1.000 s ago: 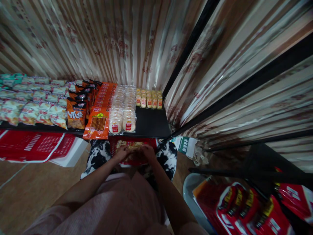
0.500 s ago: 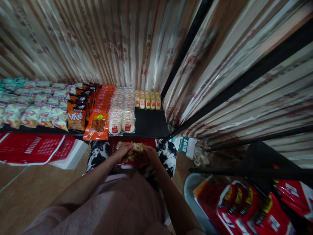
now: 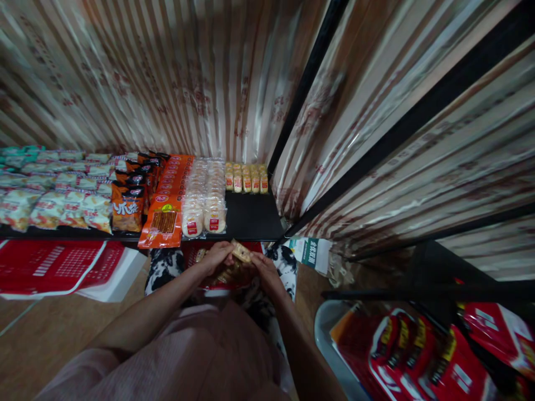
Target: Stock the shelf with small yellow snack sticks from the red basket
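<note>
Both hands meet just below the front edge of the black shelf [image 3: 251, 217]. The left hand [image 3: 217, 257] and right hand [image 3: 263, 267] pinch a small yellow snack packet [image 3: 241, 252] between them, lifted over the red basket [image 3: 200, 253] on the lap. At the shelf's back sits one short row of matching yellow packets [image 3: 246, 179], with bare black board in front of it. More packets [image 3: 228, 274] wait in the basket, so I'd judge this stocking barely begun.
</note>
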Available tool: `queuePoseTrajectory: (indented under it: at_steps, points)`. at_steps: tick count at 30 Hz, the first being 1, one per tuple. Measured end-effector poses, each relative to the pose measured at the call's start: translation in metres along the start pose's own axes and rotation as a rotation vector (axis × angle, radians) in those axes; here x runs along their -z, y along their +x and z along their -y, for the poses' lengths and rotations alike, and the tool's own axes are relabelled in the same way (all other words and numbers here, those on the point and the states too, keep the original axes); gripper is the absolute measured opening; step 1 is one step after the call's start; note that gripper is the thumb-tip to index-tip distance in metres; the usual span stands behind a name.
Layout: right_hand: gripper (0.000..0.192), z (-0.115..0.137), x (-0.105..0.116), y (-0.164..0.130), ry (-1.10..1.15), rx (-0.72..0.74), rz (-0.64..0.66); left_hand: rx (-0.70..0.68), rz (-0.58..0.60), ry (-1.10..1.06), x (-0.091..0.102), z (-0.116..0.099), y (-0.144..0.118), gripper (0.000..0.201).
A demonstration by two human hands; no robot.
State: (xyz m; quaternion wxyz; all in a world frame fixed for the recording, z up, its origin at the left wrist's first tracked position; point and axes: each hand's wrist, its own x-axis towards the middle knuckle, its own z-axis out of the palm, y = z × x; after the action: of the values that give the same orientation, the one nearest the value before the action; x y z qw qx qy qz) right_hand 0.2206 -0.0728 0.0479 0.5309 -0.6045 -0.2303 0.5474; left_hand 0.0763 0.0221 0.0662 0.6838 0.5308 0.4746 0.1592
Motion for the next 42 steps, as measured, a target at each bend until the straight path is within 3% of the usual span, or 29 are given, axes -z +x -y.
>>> queuePoseTrajectory:
  at_steps: [7,13,18,24,32,42]
  points:
    - [0.042,0.018,0.003,-0.004,0.080,0.042,-0.101,0.002,0.033,-0.143,-0.013,-0.021,0.008,0.028]
    - [0.034,0.022,0.009,0.001,0.008,0.207,-0.171,0.060,0.023,-0.272,-0.021,-0.038,0.010,0.011]
    - [0.024,0.028,0.008,0.002,-0.127,0.360,-0.181,0.063,0.105,-0.416,-0.024,-0.047,0.013,0.016]
    - [0.024,0.026,0.009,0.008,-0.292,0.466,-0.277,0.084,0.096,-0.544,-0.026,-0.056,0.021,0.019]
    - [0.018,0.021,0.019,0.013,-0.640,0.683,-0.384,0.083,0.084,-0.509,-0.027,-0.059,0.031,0.021]
    - [0.018,0.019,0.018,0.018,-0.726,0.750,-0.454,0.075,0.041,-0.444,-0.031,-0.064,0.033,0.021]
